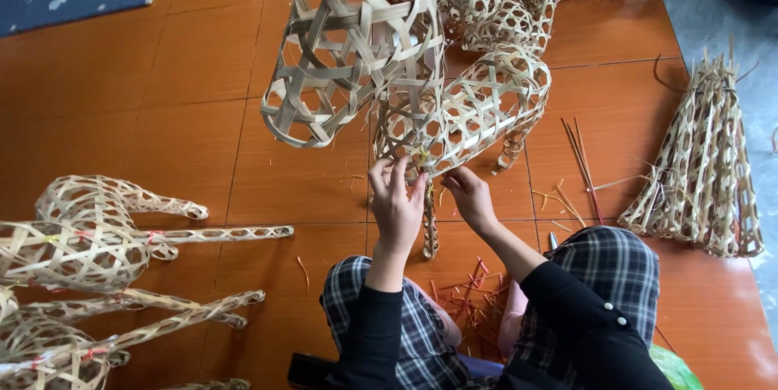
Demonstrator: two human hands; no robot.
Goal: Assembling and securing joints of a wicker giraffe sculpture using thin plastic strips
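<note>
At centre, 12 o'clock from knees: left hand [395,202] and right hand [470,196] pinching strips on woven bamboo animal frame [462,110]. Body, head look woven; lower joint seems unfinished. Finished frames [89,236] at 9 o'clock.

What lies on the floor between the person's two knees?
In the head view, a scatter of reddish strips lies on the orange floor between the knees.

— What are the hands on?
— Both touch a woven bamboo animal frame [454,115] standing on the orange floor [162,98]; the left hand [397,204] pinches a strip at its chest, the right hand [470,200] just beside.
— Anything nearby?
— More woven frames [89,236] lie left, a bundle of woven pieces [705,163] right.
</note>
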